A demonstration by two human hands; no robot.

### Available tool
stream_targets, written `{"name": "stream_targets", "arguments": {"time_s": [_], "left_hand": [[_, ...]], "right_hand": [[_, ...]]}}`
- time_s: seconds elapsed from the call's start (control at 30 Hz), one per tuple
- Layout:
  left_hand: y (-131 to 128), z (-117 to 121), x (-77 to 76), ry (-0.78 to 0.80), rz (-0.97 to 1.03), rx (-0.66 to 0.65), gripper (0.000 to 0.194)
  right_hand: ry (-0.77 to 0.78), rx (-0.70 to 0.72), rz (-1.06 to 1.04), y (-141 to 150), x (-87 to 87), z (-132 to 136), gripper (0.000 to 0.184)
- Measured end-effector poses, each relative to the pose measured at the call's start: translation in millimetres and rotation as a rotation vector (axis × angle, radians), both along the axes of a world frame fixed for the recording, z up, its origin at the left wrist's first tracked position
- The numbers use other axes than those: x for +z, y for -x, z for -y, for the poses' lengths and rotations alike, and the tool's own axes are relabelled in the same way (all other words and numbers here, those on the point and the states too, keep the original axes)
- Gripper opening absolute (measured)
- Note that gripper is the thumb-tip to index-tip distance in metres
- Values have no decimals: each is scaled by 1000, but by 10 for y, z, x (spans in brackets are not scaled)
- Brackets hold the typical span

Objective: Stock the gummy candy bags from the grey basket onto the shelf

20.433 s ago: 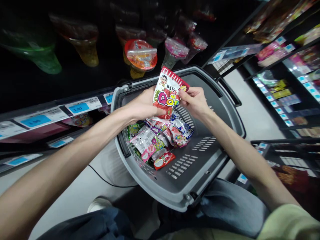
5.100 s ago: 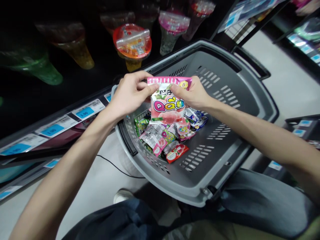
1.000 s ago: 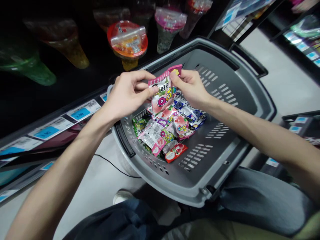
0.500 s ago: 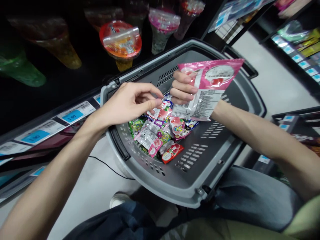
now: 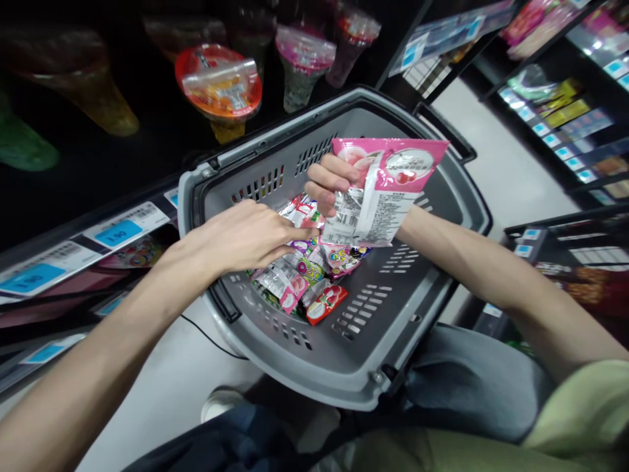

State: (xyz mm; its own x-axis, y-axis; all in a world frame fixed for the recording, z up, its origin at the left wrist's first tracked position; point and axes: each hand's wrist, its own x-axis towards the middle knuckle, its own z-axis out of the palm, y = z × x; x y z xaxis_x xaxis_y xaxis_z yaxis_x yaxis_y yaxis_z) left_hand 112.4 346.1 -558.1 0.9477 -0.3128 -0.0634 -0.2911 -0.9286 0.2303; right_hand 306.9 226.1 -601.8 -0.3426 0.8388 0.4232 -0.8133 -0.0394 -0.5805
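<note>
A grey plastic shopping basket [image 5: 344, 377] rests on my lap and holds a pile of small candy packets [image 5: 307, 275]. My right hand [image 5: 331, 187] is closed on a pink candy packet [image 5: 388, 187], held above the basket with its printed back facing me. My left hand [image 5: 246, 236] reaches down into the pile, fingers together and touching the top packets; whether it grips one I cannot see.
A dark store shelf lies beyond the basket with jelly cups, one with an orange lid [image 5: 219, 82], and blue price tags [image 5: 118, 231] along its edge. More stocked shelves [image 5: 560, 111] stand at the right across a pale floor aisle. A thin black cable [image 5: 206, 337] crosses the floor.
The pink packet, held by both hands a second ago, is now in my right hand alone and turned back side out. My left hand let go and dropped onto the pile.
</note>
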Motion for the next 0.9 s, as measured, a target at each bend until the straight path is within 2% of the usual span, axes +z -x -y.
{"name": "stream_targets", "arguments": {"time_s": [0.2,0.53,0.9], "left_hand": [[-6,-3,24,-43,-34,-33,43],[-8,-1,23,-3,-59,-8,45],[-9,8,28,-78,-91,-29,44]], "right_hand": [[38,-13,7,36,32,26,46],[59,-33,5,6,-27,3,45],[136,-88,61,23,11,20,50]]}}
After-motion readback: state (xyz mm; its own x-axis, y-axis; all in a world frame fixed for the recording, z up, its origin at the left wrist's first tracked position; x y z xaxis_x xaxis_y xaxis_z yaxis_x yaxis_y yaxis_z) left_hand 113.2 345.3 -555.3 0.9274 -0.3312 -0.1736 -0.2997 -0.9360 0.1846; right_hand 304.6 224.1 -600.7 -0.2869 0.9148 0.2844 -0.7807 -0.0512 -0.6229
